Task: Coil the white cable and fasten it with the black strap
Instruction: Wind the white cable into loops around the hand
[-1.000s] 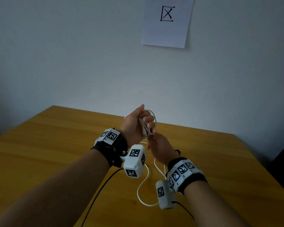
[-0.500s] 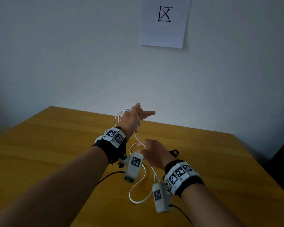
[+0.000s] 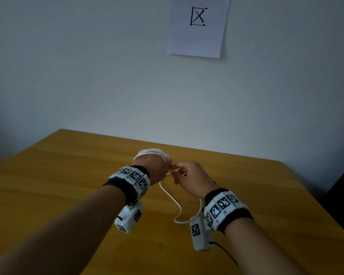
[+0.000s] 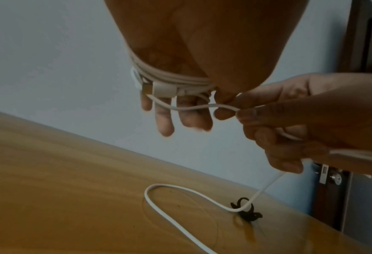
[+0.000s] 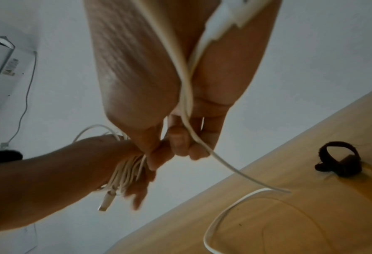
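Observation:
The white cable is wound in several turns round my left hand, which is raised over the table. In the left wrist view its fingers point down straight, and the cable's plug lies across them. My right hand is close beside it and pinches the cable between thumb and forefinger, the other fingers curled round the strand. The free length drops to a loop on the table. The black strap lies curled on the table under my right hand, the cable crossing it.
The wooden table stands against a pale wall, its right edge near my right arm. A paper sheet hangs on the wall. A door with a handle is beyond the table's right end. Black wires trail from both wrist cameras.
My left hand has turned palm down and dropped lower, with the coil still round it. My right hand has risen from below to beside the left fingers, and the loose loop has shortened.

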A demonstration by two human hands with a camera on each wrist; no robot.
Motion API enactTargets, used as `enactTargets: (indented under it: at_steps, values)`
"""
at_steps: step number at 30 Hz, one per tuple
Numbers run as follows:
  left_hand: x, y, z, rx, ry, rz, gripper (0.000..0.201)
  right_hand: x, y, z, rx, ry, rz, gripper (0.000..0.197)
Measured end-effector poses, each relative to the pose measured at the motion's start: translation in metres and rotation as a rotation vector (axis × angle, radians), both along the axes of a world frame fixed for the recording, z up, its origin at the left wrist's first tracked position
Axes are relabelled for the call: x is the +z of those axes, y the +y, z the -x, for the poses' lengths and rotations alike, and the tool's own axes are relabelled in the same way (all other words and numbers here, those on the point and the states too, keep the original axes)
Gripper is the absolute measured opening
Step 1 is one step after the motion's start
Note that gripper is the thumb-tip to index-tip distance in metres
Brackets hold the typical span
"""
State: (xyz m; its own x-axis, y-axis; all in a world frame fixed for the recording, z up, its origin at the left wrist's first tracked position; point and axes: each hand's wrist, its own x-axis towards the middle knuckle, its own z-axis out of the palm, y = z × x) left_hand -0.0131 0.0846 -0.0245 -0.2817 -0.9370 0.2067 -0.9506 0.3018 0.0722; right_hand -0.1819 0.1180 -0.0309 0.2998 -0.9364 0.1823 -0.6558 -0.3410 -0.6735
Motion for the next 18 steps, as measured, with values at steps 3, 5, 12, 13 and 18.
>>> enactTargets:
  at_steps: [3, 5, 12, 13, 18]
  values:
    - [0.001, 0.002, -0.001, 0.060, -0.024, -0.097, 0.062, -0.001, -0.001, -0.001, -0.031, -0.021, 0.035, 0.014]
    - [0.004, 0.002, 0.000, 0.082, 0.014, -0.153, 0.058, -0.001, -0.003, -0.001, -0.056, -0.016, 0.034, 0.012]
    - [0.009, -0.005, -0.014, 0.237, 0.282, -0.105, 0.054, -0.001, -0.001, 0.012, -0.068, 0.028, -0.079, 0.015]
    - [0.009, -0.006, -0.017, 0.247, 0.299, -0.104, 0.054, -0.003, 0.000, 0.014, -0.073, -0.017, -0.111, 0.016]
    - [0.007, -0.008, -0.027, 0.324, 0.380, -0.098, 0.051, -0.003, 0.000, 0.020, -0.115, -0.136, -0.187, 0.062]
